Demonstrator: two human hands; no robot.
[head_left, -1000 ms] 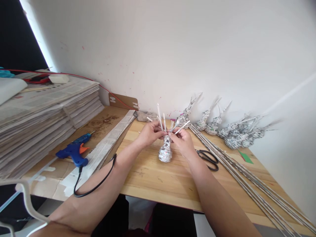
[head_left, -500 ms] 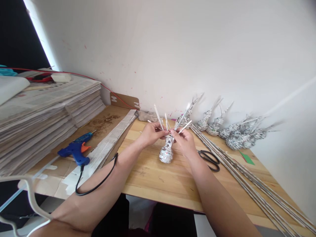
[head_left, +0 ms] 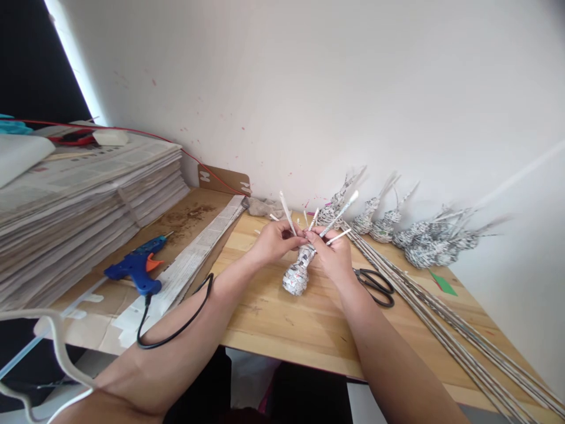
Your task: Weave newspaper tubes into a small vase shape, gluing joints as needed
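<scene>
A small woven newspaper piece (head_left: 295, 279) with a round bulb and narrow neck tilts over the wooden board, its bulb toward me. Several rolled-paper ends (head_left: 339, 213) fan out from the top of its neck. My left hand (head_left: 278, 240) is closed on the left side of the neck's top, thumb and fingers pinching at the paper ends. From the right, my right hand (head_left: 331, 250) pinches the same spot, its thumb nearly meeting the left one. The fingers hide the exact crossing of the strips. Black-handled scissors (head_left: 375, 285) lie just right of my right wrist.
Long rolled-paper sticks (head_left: 424, 312) run along the board's right side. Several finished woven pieces (head_left: 384, 227) stand by the wall. At left are a blue glue gun (head_left: 136, 268), its black cord by my left forearm, newspaper strips (head_left: 194, 253) and a tall newspaper stack (head_left: 150, 191).
Both hands have shifted slightly right, still pinching the neck. The woven piece has turned and leans more, its bulb to the left. A long paper end now slants further right.
</scene>
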